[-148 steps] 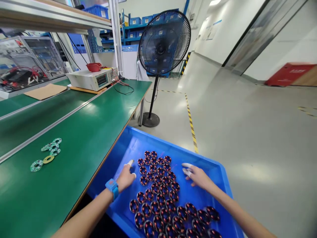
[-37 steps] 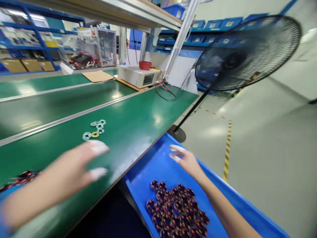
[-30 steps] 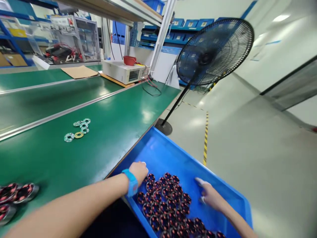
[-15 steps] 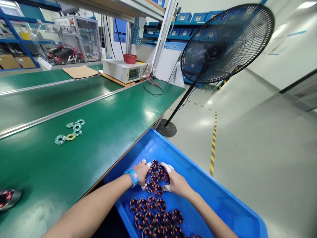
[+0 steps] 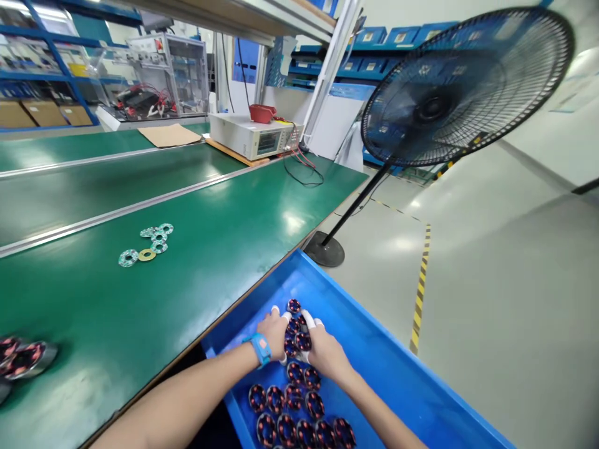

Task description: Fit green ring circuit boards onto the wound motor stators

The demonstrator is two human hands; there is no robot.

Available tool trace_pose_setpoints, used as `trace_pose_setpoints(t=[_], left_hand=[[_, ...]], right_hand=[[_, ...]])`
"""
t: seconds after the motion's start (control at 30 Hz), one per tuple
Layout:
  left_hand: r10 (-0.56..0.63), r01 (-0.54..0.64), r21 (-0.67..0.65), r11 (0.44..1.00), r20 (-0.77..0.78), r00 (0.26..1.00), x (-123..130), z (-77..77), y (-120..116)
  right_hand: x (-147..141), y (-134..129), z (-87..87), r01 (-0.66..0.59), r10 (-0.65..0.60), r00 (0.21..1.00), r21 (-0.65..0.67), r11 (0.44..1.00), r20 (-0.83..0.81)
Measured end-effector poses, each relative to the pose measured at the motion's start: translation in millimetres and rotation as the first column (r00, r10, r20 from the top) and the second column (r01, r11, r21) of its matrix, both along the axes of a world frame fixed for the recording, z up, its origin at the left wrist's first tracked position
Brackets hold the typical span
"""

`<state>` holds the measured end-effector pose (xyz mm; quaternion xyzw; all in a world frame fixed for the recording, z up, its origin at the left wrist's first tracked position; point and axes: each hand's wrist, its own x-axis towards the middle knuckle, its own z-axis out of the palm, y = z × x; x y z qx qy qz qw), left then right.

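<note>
Inside a blue bin [image 5: 374, 380], my left hand [image 5: 272, 330] and my right hand [image 5: 328, 354] press from opposite sides on a small cluster of motor stators [image 5: 302, 341], dark rings with copper windings. White finger cots cover several fingertips, and a blue wrist strap [image 5: 261, 348] is on my left wrist. One stator [image 5: 294, 305] sits at the far end, just beyond my fingertips. Nearer to me, more stators [image 5: 286, 430] stand in rows on the bin floor. My fingers partly hide the gripped ones.
Left of the bin is a green bench [image 5: 210, 249] with several ring-shaped circuit boards [image 5: 159, 237] and more stators [image 5: 30, 360] at its left edge. A test instrument [image 5: 253, 137] stands farther back. A black pedestal fan [image 5: 430, 109] is beyond the bin.
My hands have drawn closer together around a narrower cluster. Two stators that were at its near end now lie outside my grip, by the rows. The view has shifted slightly.
</note>
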<state>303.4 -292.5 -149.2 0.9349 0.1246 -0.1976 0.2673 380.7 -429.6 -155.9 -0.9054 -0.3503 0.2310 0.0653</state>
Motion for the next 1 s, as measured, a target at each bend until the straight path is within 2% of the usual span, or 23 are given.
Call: trace_pose_setpoints(t=[0.13,0.23,0.33,0.43,0.53,0.6,0.7,0.8,0.9,1.0], left_hand=[[0.038,-0.036,-0.022,0.999,0.068,0.997,-13.5,7.0,-1.6],[0.041,-0.04,-0.007,0.999,0.166,0.985,-14.8,29.2,-1.9],[0.041,-0.063,0.073,0.995,0.263,0.964,-14.8,68.6,1.8],[0.066,-0.125,0.156,0.98,0.339,0.939,-25.5,118.0,13.3],[0.143,-0.217,0.191,0.957,0.338,0.93,-55.2,162.7,37.7],[0.207,-0.268,0.181,0.946,0.297,0.932,-85.3,181.9,62.4],[0.323,-0.369,0.184,0.911,0.236,0.916,-139.3,191.2,107.4],[0.43,-0.453,0.206,0.867,0.151,0.89,-192.5,188.2,148.3],[0.516,-0.509,0.295,0.809,0.058,0.855,-232.1,187.3,173.5],[0.537,-0.505,0.412,0.759,0.045,0.843,-254.1,194.0,183.4]], right_hand=[[-9.7,-11.2,5.1,0.009,-0.011,1.0,0.12,0.993,0.02],[-3.1,-16.8,17.1,-0.013,-0.001,0.998,0.21,0.978,0.069],[13.3,-12.2,39.7,-0.069,0.015,0.986,0.319,0.945,0.166],[21.3,9.3,72.9,-0.133,0.042,0.972,0.397,0.908,0.23],[4.4,49.6,114.0,-0.223,0.125,0.962,0.434,0.873,0.242],[-20.8,85.6,140.6,-0.287,0.21,0.953,0.422,0.86,0.221],[-68.7,146.3,168.4,-0.424,0.396,0.905,0.367,0.828,0.155],[-114.6,203.4,175.8,-0.608,0.601,0.788,0.318,0.727,0.131],[-148.9,242.8,171.6,-0.656,0.65,0.747,0.316,0.685,0.143],[-167.2,255.8,170.2,-0.666,0.648,0.739,0.341,0.663,0.185]])
